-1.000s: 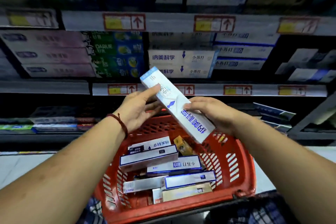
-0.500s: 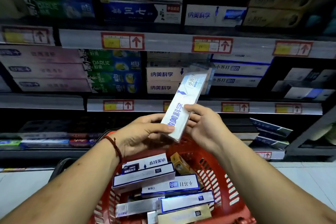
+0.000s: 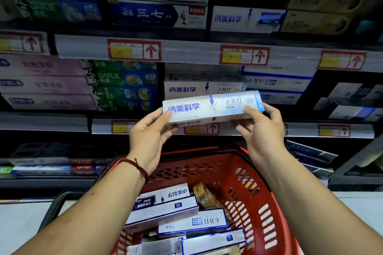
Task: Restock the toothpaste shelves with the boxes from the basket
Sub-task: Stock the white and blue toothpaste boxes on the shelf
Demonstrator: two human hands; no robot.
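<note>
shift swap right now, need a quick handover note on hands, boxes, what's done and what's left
Left hand and right hand: each grips one end of a white toothpaste box, held level in front of the middle shelf.
A matching box sits on that shelf just behind it.
Done: box lifted out, turned label-forward.
Left: shelve it, then the several boxes in the red basket.

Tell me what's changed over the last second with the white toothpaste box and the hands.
The white toothpaste box with blue lettering was turned from a diagonal tilt to level, lettering upright, and lifted from over the red plastic basket up to the matching white boxes on the middle shelf. The left hand and right hand now grip opposite ends. The boxes in the basket look unchanged.
</note>
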